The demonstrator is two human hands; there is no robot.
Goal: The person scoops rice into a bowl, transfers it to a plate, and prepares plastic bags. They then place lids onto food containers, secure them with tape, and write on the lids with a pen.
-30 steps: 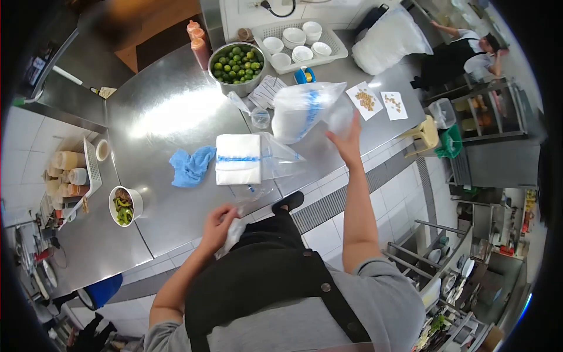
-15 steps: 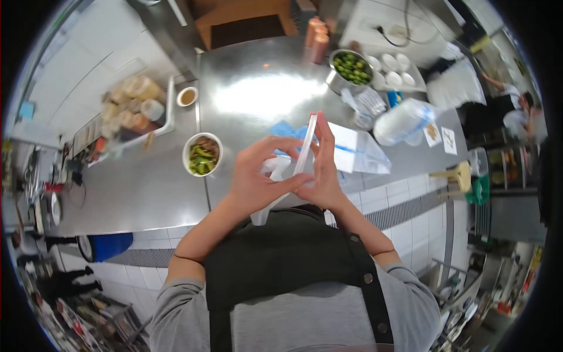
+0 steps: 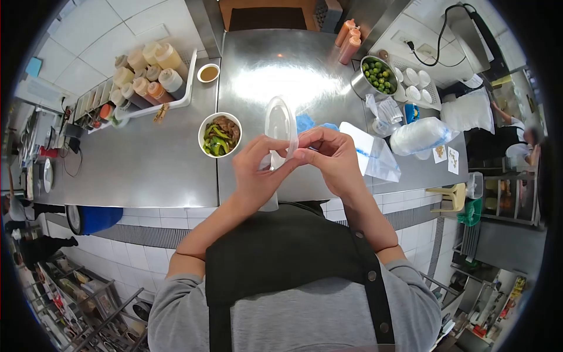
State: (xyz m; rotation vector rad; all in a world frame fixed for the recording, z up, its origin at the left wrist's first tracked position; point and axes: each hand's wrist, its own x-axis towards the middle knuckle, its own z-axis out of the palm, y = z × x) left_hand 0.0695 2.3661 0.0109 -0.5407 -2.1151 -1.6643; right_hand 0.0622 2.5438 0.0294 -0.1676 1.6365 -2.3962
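Note:
A clear round plastic lid (image 3: 280,122) stands on edge between my hands, above the steel table. My left hand (image 3: 258,167) has its fingers and thumb closed on the lid's lower part. My right hand (image 3: 331,157) pinches the lid's right edge between thumb and fingers. More translucent plastic hangs below my left hand, partly hidden by it. To the left sits a white bowl (image 3: 203,130) of meat and green peppers. Behind my right hand lie a blue cloth (image 3: 305,122) and a clear plastic bag (image 3: 384,163).
A small sauce cup (image 3: 208,73) and a white tray (image 3: 189,88) of squeeze bottles are at the back left. At the right are a metal pot (image 3: 359,85) of green fruit, white cups (image 3: 410,77) and a wrapped plastic roll (image 3: 419,137). A co-worker (image 3: 516,138) stands far right.
My right hand has gone from spread fingers against the lid to a pinch on its edge. The lid has turned to show its face. The head view has shifted.

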